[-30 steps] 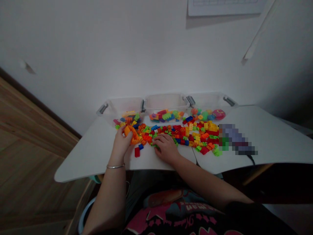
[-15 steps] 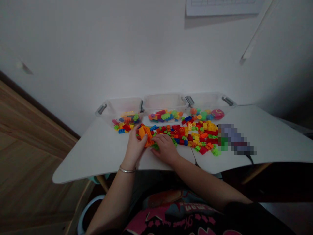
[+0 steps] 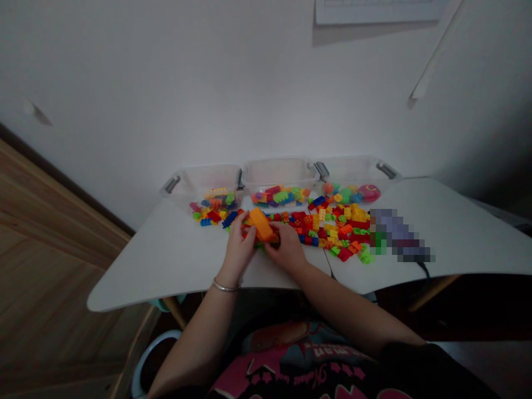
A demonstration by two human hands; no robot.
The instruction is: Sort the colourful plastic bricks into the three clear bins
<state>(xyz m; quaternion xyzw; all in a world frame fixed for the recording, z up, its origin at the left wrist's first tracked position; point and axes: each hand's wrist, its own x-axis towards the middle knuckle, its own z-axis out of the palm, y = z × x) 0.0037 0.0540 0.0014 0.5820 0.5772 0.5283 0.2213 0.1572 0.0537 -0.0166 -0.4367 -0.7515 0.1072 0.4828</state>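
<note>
An orange block piece [image 3: 262, 225] is gripped between both hands just above the white table [image 3: 174, 260]. My left hand [image 3: 240, 244], with a silver bangle on the wrist, pinches its left end. Closed on its right end is my right hand [image 3: 286, 247]. Directly behind the hands lies a spread of colourful building bricks [image 3: 332, 227], red, yellow, green, blue and orange.
Three clear plastic bins stand along the wall: the left bin [image 3: 203, 185], the middle bin [image 3: 280, 180] and the right bin [image 3: 353, 174], each with bricks in it. A blurred object [image 3: 399, 235] lies right of the bricks. A wooden panel [image 3: 50, 244] is at the left.
My left hand carried the orange piece rightwards from the pile's left end. My right hand came off the bricks and closed on the piece's other end.
</note>
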